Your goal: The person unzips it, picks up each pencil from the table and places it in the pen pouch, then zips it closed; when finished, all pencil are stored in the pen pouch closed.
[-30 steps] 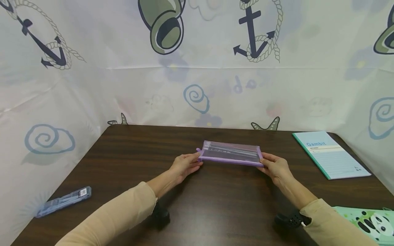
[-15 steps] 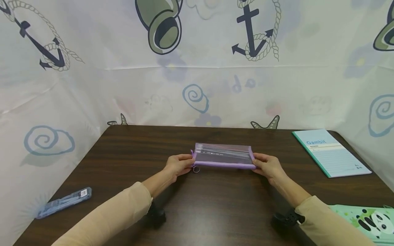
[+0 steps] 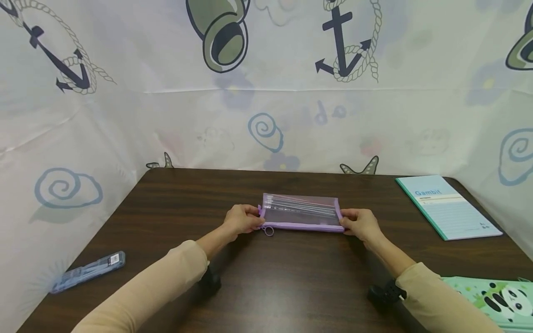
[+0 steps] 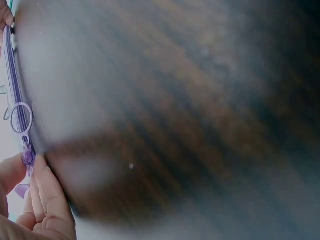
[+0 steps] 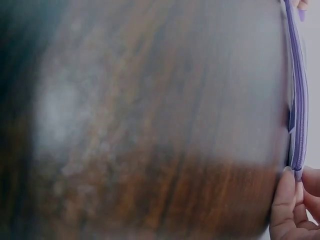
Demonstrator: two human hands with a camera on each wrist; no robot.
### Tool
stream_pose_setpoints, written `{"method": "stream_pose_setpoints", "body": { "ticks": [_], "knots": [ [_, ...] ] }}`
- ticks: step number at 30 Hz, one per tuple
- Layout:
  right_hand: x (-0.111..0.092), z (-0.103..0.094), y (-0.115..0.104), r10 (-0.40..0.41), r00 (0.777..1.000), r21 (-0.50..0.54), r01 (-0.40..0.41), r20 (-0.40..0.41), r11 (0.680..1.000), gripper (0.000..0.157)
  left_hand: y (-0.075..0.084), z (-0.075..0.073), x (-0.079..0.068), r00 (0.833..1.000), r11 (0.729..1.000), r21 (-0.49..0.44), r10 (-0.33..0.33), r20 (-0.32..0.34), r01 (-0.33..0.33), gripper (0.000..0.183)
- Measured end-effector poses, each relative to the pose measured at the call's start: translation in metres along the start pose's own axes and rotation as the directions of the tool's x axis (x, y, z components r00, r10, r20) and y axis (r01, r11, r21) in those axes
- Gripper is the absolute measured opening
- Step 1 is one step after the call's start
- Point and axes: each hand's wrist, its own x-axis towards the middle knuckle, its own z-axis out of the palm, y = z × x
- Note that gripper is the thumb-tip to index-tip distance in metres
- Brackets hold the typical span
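Observation:
A see-through pencil pouch point(image 3: 300, 218) with purple edges lies at the middle of the dark table, several slim pencils or pens showing inside. My left hand point(image 3: 242, 219) pinches its left end, close to the zipper pull ring point(image 3: 269, 231). At the opposite end my right hand point(image 3: 361, 225) pinches the corner between thumb and fingers. In the left wrist view the purple zipper point(image 4: 15, 85) runs up from the thumb and fingers to the other hand. The right wrist view shows the zipper's end point(image 5: 298, 170) between the right thumb and fingers.
A Gambit notebook point(image 3: 449, 208) lies at the back right of the table point(image 3: 275, 282). The green panda pouch point(image 3: 499, 300) is at the front right, partly behind the right sleeve. A blue translucent case point(image 3: 89, 272) lies at the left edge. Printed cloth walls surround the table.
Both hands have brought the pouch left and slightly down toward the tabletop. It looks flatter now, and the zipper ring has come into view at its left front corner.

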Motion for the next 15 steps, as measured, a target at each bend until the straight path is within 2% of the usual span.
{"method": "stream_pose_setpoints", "body": {
  "ticks": [7,10,15],
  "knots": [
    [0.0015,0.0008,0.0034,-0.001,0.999,-0.048,-0.001,-0.035,0.999,0.035,-0.0001,0.0017,-0.0029,0.994,0.979,0.185,0.097,-0.053,-0.086,0.03],
    [0.001,0.001,0.0036,-0.002,0.999,-0.05,0.0,-0.042,0.999,0.035,-0.0009,0.0019,-0.003,0.991,0.971,0.215,0.119,-0.067,-0.102,0.03],
    [0.0005,0.0016,0.0037,-0.013,0.999,-0.046,0.011,-0.049,0.999,0.035,-0.0029,0.0021,-0.0027,0.99,0.967,0.236,0.12,-0.074,-0.1,0.03]
  ]
}}
